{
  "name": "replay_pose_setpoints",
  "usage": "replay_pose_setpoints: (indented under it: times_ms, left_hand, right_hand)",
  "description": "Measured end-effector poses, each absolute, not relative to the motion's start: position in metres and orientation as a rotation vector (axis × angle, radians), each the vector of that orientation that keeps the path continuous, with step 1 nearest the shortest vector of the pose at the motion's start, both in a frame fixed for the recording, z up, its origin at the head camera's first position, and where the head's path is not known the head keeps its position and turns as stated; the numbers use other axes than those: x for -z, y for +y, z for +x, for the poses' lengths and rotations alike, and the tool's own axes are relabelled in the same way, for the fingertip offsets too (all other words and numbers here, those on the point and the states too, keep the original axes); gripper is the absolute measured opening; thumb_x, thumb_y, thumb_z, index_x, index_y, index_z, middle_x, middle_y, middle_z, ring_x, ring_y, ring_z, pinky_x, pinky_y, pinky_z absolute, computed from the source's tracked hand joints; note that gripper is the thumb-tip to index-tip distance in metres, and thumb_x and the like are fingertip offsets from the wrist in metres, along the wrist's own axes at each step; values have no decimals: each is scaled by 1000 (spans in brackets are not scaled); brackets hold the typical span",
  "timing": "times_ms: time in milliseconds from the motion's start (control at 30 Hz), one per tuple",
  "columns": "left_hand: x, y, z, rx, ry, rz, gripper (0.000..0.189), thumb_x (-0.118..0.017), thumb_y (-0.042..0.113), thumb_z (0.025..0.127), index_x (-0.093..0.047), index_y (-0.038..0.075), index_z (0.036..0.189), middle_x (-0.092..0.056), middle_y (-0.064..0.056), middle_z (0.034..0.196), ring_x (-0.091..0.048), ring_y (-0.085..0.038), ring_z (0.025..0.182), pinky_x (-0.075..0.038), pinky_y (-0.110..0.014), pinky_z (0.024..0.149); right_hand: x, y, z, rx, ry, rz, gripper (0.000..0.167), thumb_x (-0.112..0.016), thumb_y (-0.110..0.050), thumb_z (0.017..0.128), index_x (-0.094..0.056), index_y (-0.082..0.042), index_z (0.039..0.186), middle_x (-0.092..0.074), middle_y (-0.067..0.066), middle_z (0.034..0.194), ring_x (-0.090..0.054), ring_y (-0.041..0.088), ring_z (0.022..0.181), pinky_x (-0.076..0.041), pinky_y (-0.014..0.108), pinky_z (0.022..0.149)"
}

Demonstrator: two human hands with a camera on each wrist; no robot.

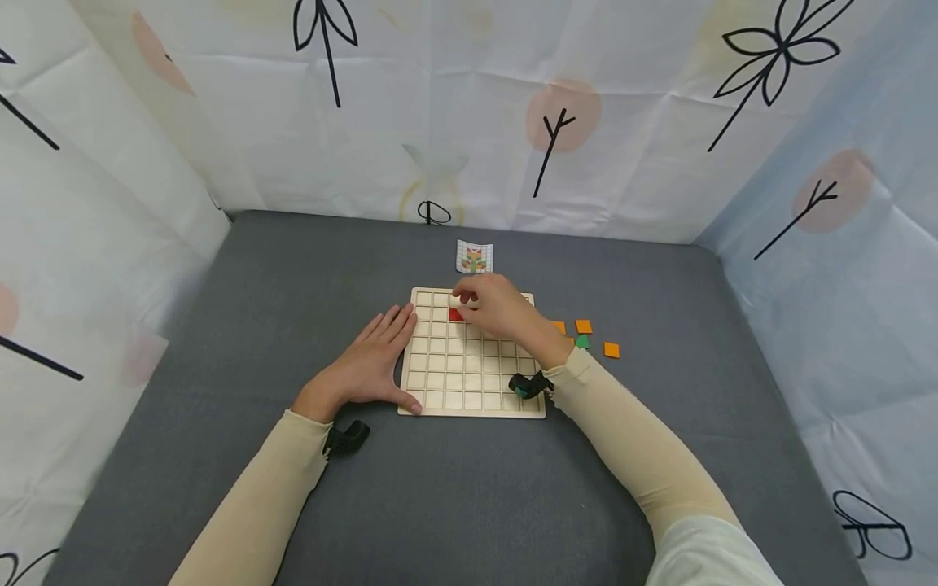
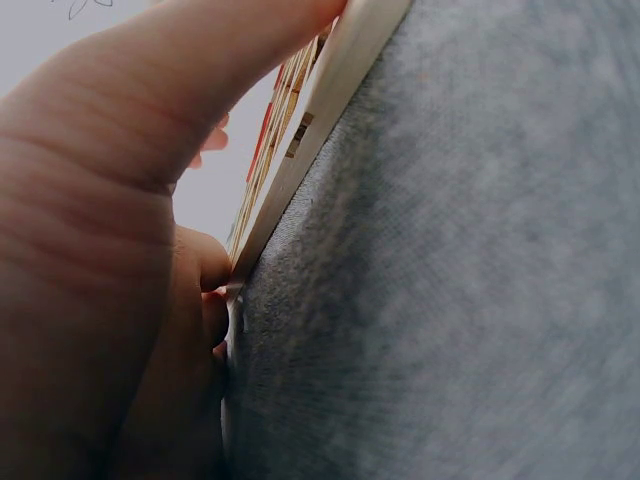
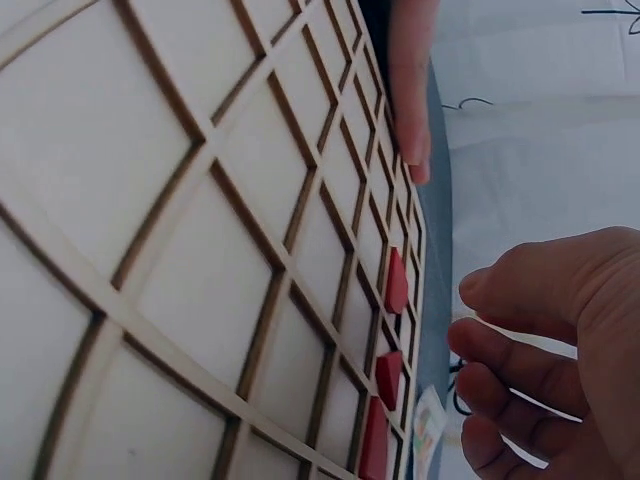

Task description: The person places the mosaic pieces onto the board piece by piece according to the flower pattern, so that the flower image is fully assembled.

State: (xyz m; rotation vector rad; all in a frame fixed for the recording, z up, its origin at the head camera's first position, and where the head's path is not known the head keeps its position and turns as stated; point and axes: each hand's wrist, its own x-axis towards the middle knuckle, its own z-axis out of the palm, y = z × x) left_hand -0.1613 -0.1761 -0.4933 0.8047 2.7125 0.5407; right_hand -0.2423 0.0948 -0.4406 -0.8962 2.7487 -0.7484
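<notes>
A pale wooden grid board lies on the table. My left hand rests along its left side, fingers stretched out and thumb on the near left corner. Above the board's far part hovers my right hand, fingers loosely bent. In the right wrist view its thumb and fingertips are apart with nothing visible between them. A red piece sits in a cell just below those fingers. The right wrist view shows several red pieces in the grid; the right hand hides some of them from the head view.
Right of the board lie several orange squares and a green piece, partly behind the right wrist. A small card with a coloured grid pattern lies beyond the board. Printed cloth hangs around the grey table.
</notes>
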Motion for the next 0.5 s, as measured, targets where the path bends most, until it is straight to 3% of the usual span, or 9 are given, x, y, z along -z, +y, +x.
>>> replay_pose_setpoints:
  times_ms: [500]
  left_hand:
    - [495,-174,-159,-521,2726,802,160,-87,83,66,-3,1,173,5,-15,181,5,-34,166,2,-50,133]
  right_hand:
    - [432,121,-231,843,2753,-863,30,-74,-14,104,-76,-3,132,-72,11,128,-65,28,115,-55,44,99]
